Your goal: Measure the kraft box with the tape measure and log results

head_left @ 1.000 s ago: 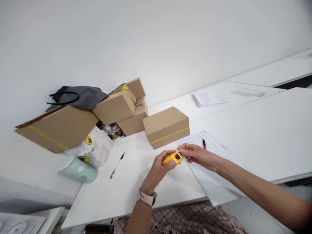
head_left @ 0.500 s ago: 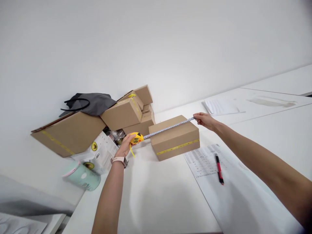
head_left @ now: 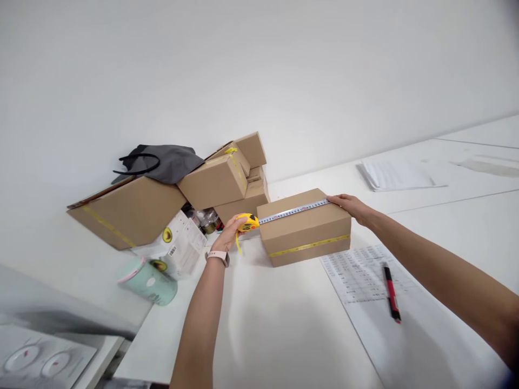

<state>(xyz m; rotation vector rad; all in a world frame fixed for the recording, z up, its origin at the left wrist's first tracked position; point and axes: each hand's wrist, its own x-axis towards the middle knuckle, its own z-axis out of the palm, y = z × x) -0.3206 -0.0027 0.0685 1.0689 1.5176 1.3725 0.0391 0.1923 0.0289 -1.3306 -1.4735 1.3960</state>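
Note:
A cardboard box (head_left: pixel 304 232) with yellow tape along its front side rests on the white table. My left hand (head_left: pixel 231 231) is closed around a yellow tape measure (head_left: pixel 248 222) just left of the box, its yellow strap hanging down. The tape's white blade (head_left: pixel 292 212) runs across the top of the box. At the box's far right edge, my right hand (head_left: pixel 352 207) pinches the blade's end, the fingers against the cardboard. Under and beside the box lies a printed sheet (head_left: pixel 352 275), with a red and black pen (head_left: pixel 391 294) on it.
Several cardboard boxes (head_left: pixel 213 183) are stacked against the wall at the back left, with a grey bag (head_left: pixel 170 163) over one. Nearer stand an avocado-printed carton (head_left: pixel 184 248) and a mint green container (head_left: pixel 150 283). A stack of papers (head_left: pixel 395 175) lies at the back right.
The tape blade has come down flat onto the box top, and my right hand has lowered to the box's right edge. The whole view has shifted somewhat.

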